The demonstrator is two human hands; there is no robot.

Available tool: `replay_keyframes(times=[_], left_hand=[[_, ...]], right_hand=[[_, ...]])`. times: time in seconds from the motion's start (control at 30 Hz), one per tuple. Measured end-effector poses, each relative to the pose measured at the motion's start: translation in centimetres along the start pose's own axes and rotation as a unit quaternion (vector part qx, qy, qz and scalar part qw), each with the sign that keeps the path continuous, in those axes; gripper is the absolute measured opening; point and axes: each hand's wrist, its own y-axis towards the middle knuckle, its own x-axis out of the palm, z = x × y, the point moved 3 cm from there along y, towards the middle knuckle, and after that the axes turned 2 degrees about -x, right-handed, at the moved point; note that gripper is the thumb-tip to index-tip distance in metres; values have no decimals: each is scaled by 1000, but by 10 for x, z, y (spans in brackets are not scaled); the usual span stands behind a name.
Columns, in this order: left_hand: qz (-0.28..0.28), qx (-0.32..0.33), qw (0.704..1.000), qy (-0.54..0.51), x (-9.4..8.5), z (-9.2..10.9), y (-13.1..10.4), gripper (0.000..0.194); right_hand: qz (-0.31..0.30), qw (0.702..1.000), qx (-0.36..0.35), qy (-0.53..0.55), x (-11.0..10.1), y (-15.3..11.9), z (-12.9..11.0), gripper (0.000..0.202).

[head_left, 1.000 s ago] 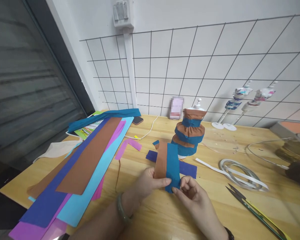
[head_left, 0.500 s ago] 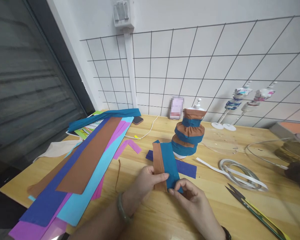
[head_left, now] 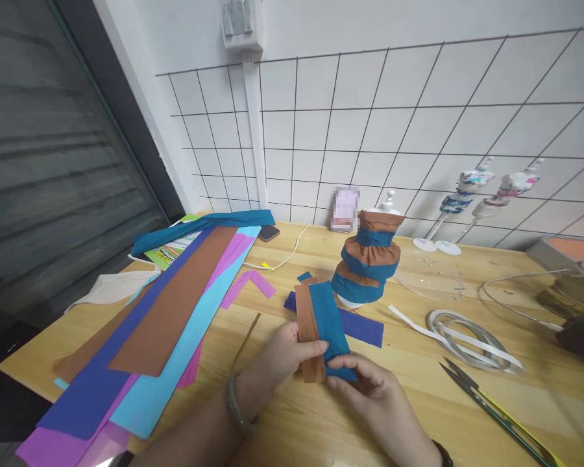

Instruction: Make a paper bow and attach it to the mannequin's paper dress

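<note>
My left hand (head_left: 289,353) is closed on a layered brown and teal strip piece (head_left: 328,314), its thumb lying across the front. The piece looks like crepe paper or thin cloth; I cannot tell which. At its lower teal end, my right hand (head_left: 370,389) pinches the edge between thumb and bent fingers. Just behind stands a small dress form (head_left: 370,256) wrapped in gathered brown and teal bands. A dark blue strip (head_left: 363,326) lies flat on the table, partly covered by the held piece. Nearby are a small teal scrap (head_left: 304,276) and a narrow brown strip (head_left: 247,337).
Long coloured strips (head_left: 175,305) are piled at left, beside a purple scrap (head_left: 248,283). To the right lie scissors (head_left: 501,412) and a coil of white tape (head_left: 467,337). Two small decorated forms (head_left: 460,194) stand by the wall, and a phone (head_left: 268,233) lies at the back.
The held piece has tilted slightly, and its brown layers have fanned apart. My right fingers have shifted further over its teal end. The narrow brown strip has swung rightward at its top.
</note>
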Motion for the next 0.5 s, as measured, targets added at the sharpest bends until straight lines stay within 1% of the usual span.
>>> replay_keyframes(times=[0.17, 0.3, 0.4, 0.5], left_hand=[[7, 5, 1000, 8, 1, 1, -3, 29], [26, 8, 1000, 14, -1, 2, -4, 31], [17, -5, 1000, 21, -2, 2, -3, 32], [7, -17, 999, 30, -1, 2, -3, 34]], right_hand=[[-9, 1000, -16, 6, -1, 1, -1, 10], [-9, 1000, -19, 17, -3, 1, 4, 14], [-8, 999, -31, 21, -3, 1, 4, 16], [-20, 999, -45, 16, -3, 1, -2, 16]])
